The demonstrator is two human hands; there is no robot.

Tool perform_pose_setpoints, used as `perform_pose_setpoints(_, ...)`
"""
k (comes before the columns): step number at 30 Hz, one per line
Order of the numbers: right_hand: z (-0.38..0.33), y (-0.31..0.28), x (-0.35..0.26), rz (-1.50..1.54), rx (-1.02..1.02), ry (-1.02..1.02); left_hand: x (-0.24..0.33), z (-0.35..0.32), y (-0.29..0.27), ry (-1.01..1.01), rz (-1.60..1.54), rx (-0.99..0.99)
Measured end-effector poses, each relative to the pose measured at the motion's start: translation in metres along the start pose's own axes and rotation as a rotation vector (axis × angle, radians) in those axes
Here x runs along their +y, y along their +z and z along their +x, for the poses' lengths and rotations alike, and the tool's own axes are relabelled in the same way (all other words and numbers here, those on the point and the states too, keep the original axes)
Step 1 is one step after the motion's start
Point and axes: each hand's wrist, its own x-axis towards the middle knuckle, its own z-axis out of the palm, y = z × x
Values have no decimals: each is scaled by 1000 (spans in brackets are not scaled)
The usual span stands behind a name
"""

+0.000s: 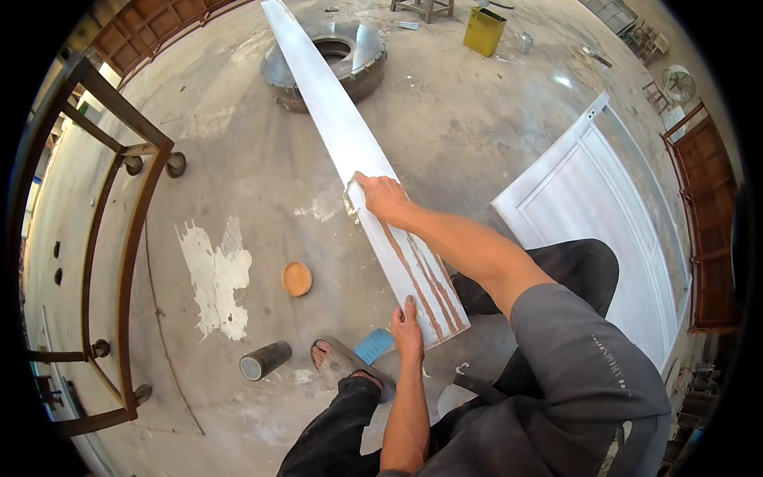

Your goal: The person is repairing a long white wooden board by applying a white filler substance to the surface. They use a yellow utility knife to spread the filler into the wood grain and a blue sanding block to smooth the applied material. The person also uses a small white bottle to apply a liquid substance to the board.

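Observation:
A long white-painted board (pixel 338 119) slants away from my lap, with brown streaks (pixel 421 290) running along its near part. My left hand (pixel 408 328) is closed on the board's left edge near its close end, thumb on top. Farther up, my right hand (pixel 383 197) is closed against the board, fingers curled at the left edge. Pale crumbly paste (pixel 351 208) clings to that edge by its fingertips. Whatever those fingers hold is too small and hidden to name. The far part of the board rests across a large tyre (pixel 366 75).
A white panel (pixel 556 191) leans at my right. On the floor lie a patch of pale paste (pixel 218 278), a round orange-topped tub (pixel 297 279), a dark cylinder (pixel 265 360) and a blue sheet (pixel 373 347). A wheeled metal frame (pixel 131 270) stands left; a yellow tin (pixel 484 32) stands far off.

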Motion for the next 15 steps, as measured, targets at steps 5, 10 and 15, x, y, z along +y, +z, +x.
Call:
perform_pose_setpoints(5,-26,3,-11,-33,-16,-44,0,6,-10,-16,-21,31)
perform_pose_setpoints(10,46,-8,-3,26,109,-30,6,-2,1,-15,58,15)
perform_pose_setpoints(15,25,-15,-18,110,119,-76,-4,7,-5,34,27,51)
